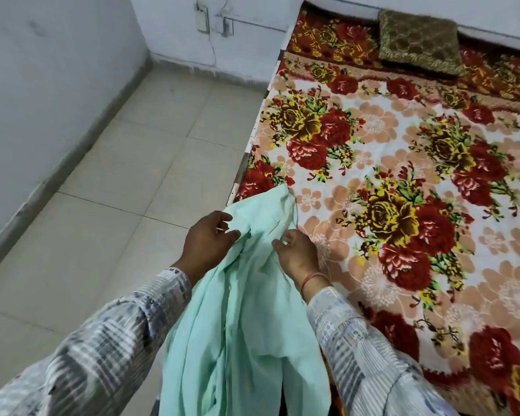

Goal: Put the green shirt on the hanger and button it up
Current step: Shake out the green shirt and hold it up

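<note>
The pale green shirt (246, 319) hangs down between my arms at the bed's left edge, its top end reaching onto the blanket. My left hand (207, 238) pinches the shirt's fabric near the top on the left side. My right hand (297, 253) grips the fabric on the right side, close to the front opening. A thin dark line at the shirt's top right may be part of a hanger, but I cannot tell. No hanger shows clearly.
A bed with a red and yellow floral blanket (403, 175) fills the right side. A brown patterned cushion (418, 40) lies at its far end. Beige floor tiles (132, 175) lie to the left, bounded by white walls with a wall socket (203, 16).
</note>
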